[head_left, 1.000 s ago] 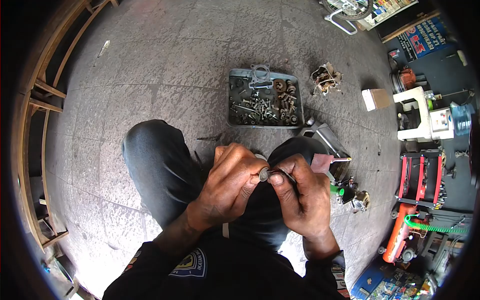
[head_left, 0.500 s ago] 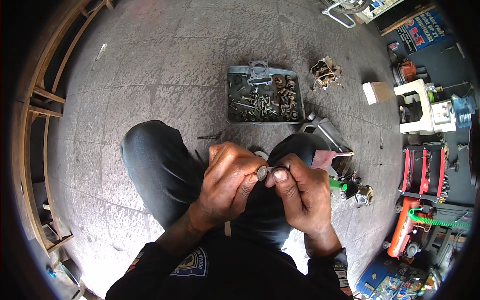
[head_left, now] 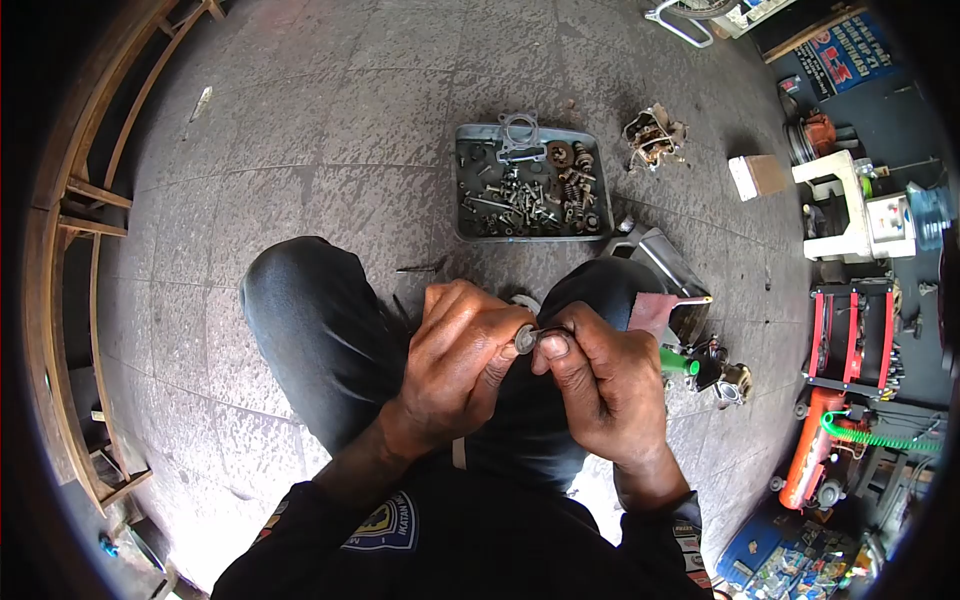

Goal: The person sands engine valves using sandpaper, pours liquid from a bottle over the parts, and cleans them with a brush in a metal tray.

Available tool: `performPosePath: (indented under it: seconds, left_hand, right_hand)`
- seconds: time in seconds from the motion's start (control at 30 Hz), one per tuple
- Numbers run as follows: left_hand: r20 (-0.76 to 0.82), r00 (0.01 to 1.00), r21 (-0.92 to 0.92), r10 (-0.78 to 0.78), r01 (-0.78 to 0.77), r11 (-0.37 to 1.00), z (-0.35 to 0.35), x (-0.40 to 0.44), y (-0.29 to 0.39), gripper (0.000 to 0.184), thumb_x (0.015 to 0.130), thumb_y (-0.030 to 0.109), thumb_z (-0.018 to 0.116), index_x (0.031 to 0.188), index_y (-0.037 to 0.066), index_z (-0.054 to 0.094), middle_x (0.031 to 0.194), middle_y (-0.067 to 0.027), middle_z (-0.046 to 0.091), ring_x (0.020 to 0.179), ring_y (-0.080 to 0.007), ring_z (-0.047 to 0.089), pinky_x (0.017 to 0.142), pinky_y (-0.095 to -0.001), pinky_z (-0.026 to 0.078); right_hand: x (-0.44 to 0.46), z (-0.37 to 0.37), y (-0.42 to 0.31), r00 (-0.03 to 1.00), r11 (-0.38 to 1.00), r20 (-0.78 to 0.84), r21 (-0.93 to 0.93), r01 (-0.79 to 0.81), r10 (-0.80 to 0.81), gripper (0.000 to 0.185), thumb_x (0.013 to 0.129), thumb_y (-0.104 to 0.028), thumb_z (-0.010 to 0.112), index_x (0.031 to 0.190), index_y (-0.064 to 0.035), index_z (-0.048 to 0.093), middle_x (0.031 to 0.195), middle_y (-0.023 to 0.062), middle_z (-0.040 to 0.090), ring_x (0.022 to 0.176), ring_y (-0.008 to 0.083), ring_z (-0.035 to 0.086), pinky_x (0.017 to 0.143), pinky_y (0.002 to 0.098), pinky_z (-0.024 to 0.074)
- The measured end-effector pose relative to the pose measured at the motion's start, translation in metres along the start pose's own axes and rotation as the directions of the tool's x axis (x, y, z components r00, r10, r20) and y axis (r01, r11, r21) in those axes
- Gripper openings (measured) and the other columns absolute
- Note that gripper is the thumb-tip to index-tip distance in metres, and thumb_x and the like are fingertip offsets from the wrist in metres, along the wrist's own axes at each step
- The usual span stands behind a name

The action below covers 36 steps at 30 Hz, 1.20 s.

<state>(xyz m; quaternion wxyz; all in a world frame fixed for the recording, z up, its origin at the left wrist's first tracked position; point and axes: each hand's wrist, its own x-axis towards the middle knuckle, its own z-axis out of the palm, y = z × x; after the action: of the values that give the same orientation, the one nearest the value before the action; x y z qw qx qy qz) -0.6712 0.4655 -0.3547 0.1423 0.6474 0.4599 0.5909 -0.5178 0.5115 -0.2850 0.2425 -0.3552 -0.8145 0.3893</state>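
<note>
Over my dark cloth trousers (head_left: 310, 310), my left hand (head_left: 455, 350) pinches a small round grey metal piece (head_left: 525, 340), my right hand (head_left: 608, 390) pinched closed just beside it, any hold hidden, the work seemingly unfinished, loose silvery bolts (head_left: 519, 204) lying in a grey rectangular tray (head_left: 535, 239) ahead.

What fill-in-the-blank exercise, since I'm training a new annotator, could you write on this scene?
1. The left hand and right hand meet at a small metal piece; the pink sheet is nearer the ____ hand.
2. The tray of loose parts rests on the workshop ____.
3. The coiled hose is coloured ____.

Missing words: right; floor; green.
</note>
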Motion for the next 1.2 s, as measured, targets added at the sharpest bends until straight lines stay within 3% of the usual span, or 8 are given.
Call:
performPosePath:
  seconds: [0.3, 0.5, 0.77, 0.83, 1.2]
  left_hand:
    - [0.044, 0.998, -0.008, -0.034, 0.034, 0.999, 0.001, -0.002, 0.0, 0.014, 0.093, 0.012, 0.055, 0.095, -0.001, 0.059, 0.081, -0.012, 0.058, 0.068, -0.024, 0.054, 0.063, -0.0364, 0.039]
    - [0.14, 0.988, -0.051, -0.065, 0.073, 0.996, -0.004, 0.0, 0.002, 0.015, 0.092, 0.009, 0.056, 0.098, -0.004, 0.058, 0.082, -0.0139, 0.056, 0.071, -0.0267, 0.055, 0.063, -0.0377, 0.044]
    - [0.305, 0.95, -0.092, -0.066, 0.099, 0.991, -0.015, 0.004, 0.006, 0.017, 0.089, 0.005, 0.059, 0.101, -0.006, 0.056, 0.088, -0.0166, 0.057, 0.076, -0.0295, 0.058, 0.068, -0.0386, 0.05]
    - [0.305, 0.95, -0.1, -0.062, 0.097, 0.99, -0.015, 0.003, 0.005, 0.017, 0.089, 0.006, 0.059, 0.101, -0.006, 0.056, 0.088, -0.0167, 0.057, 0.077, -0.0297, 0.058, 0.068, -0.0388, 0.05]
    - [0.402, 0.915, -0.193, -0.023, 0.11, 0.975, -0.018, -0.004, -0.003, 0.023, 0.092, 0.011, 0.058, 0.105, -0.007, 0.055, 0.097, -0.0211, 0.06, 0.086, -0.0368, 0.062, 0.077, -0.0434, 0.052]
  right_hand:
    - [0.004, -0.004, 0.003, 0.996, 0.998, 0.072, 0.009, -0.058, 0.057, 0.018, 0.095, -0.013, 0.056, 0.083, -0.0007, 0.052, 0.063, 0.0102, 0.063, 0.057, 0.0283, 0.066, 0.051, 0.0353, 0.0497]
    - [0.002, -0.008, 0.007, 0.991, 0.999, 0.127, -0.007, -0.046, 0.046, 0.019, 0.095, -0.014, 0.056, 0.082, -0.0018, 0.051, 0.059, 0.0112, 0.059, 0.054, 0.0307, 0.063, 0.049, 0.0378, 0.0466]
    - [0.001, -0.01, 0.013, 0.986, 0.999, 0.165, 0.05, -0.002, -0.006, 0.019, 0.095, -0.015, 0.057, 0.082, -0.0023, 0.052, 0.055, 0.0124, 0.055, 0.051, 0.0319, 0.061, 0.047, 0.0403, 0.0433]
    - [0.001, -0.012, 0.015, 0.982, 1.0, 0.187, 0.019, 0.012, -0.015, 0.026, 0.098, -0.017, 0.053, 0.075, -0.0031, 0.054, 0.057, 0.0066, 0.056, 0.049, 0.0234, 0.059, 0.048, 0.0326, 0.0435]
    - [0.005, -0.025, 0.017, 0.94, 0.99, 0.339, -0.119, 0.077, -0.033, 0.019, 0.096, -0.014, 0.054, 0.081, -0.0025, 0.055, 0.058, 0.0081, 0.058, 0.051, 0.0263, 0.062, 0.049, 0.0354, 0.0452]
